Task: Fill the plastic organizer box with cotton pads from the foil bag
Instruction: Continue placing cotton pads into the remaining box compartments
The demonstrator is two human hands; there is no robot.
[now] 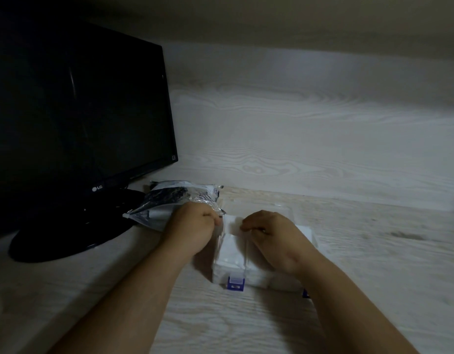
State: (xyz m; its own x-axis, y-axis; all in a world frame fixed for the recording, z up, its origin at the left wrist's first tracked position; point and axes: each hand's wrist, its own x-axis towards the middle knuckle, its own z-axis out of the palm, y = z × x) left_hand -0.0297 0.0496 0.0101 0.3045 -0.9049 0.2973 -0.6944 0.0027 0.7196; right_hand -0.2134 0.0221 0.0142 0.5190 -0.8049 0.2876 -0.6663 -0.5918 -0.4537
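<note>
In the head view, the left grip (195,227) and the right grip (273,235) were both curled and closed on a small stack of white cotton pads (232,224). Each pinched one edge, and the stack hung between them just above the clear plastic organizer box with blue latches (259,278). The box sat under both grips on the pale wood-grain table (348,251), with white already showing in its compartments. The crumpled silver foil bag (167,204) lay just beyond the left grip, beside a black flat-screen monitor (75,111). The pads looked feather-light, soft and easily bent, and likely to fan apart. A light pinch on opposite edges, with the stack squared, seemed the surest hold. The bag would probably be slick and crinkly.
</note>
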